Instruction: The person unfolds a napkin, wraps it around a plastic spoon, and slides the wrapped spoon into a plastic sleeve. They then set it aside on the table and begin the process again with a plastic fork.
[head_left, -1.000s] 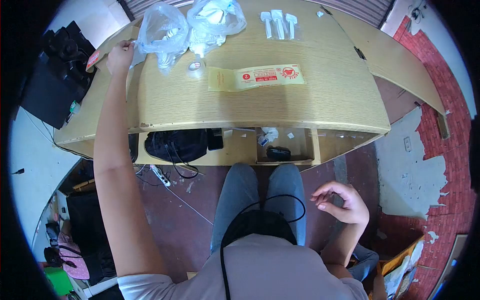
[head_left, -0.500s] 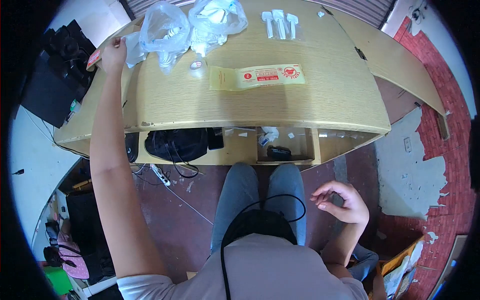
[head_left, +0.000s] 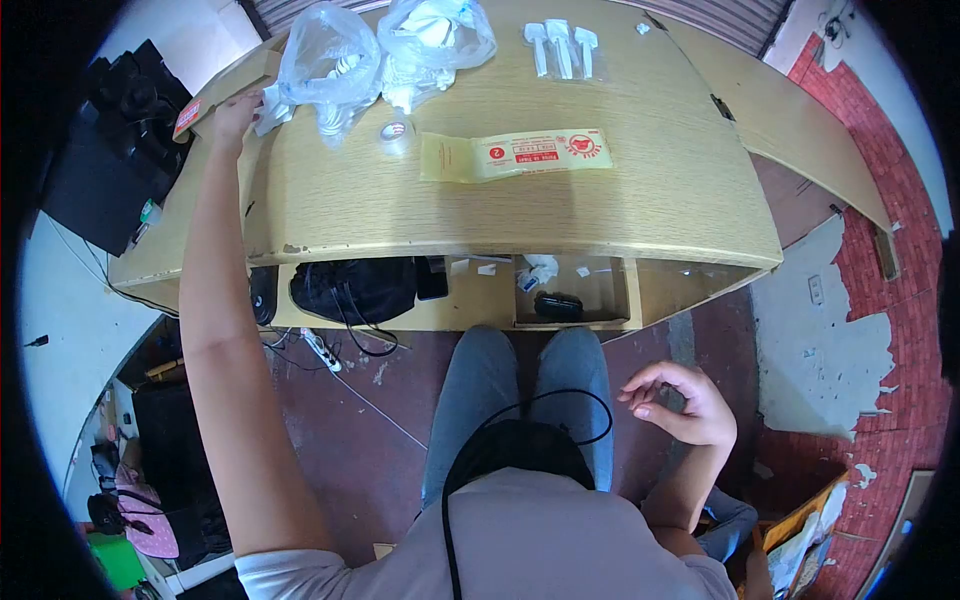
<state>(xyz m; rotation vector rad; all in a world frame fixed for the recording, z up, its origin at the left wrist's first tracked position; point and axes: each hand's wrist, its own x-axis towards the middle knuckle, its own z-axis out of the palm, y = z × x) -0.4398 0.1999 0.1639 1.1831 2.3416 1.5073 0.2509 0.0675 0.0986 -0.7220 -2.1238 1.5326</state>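
Observation:
At the table's far left, my left hand pinches the edge of a white plastic piece beside a clear plastic bag. A second bag with white items sits to its right. In front of the bags lies a roll of clear tape. A yellow printed wrapper rests flat mid-table, and white plastic utensils in a clear packet lie behind it. My right hand hangs above the floor right of my knees, fingers curled and apart, holding nothing.
A cardboard box stands behind my left hand. Below the tabletop, an open shelf holds a black bag and a dark case. Black equipment is at the left. A power strip lies on the floor.
My left hand has moved slightly down and toward the right, lowering the white plastic piece and uncovering more of the cardboard box. My right hand has barely moved.

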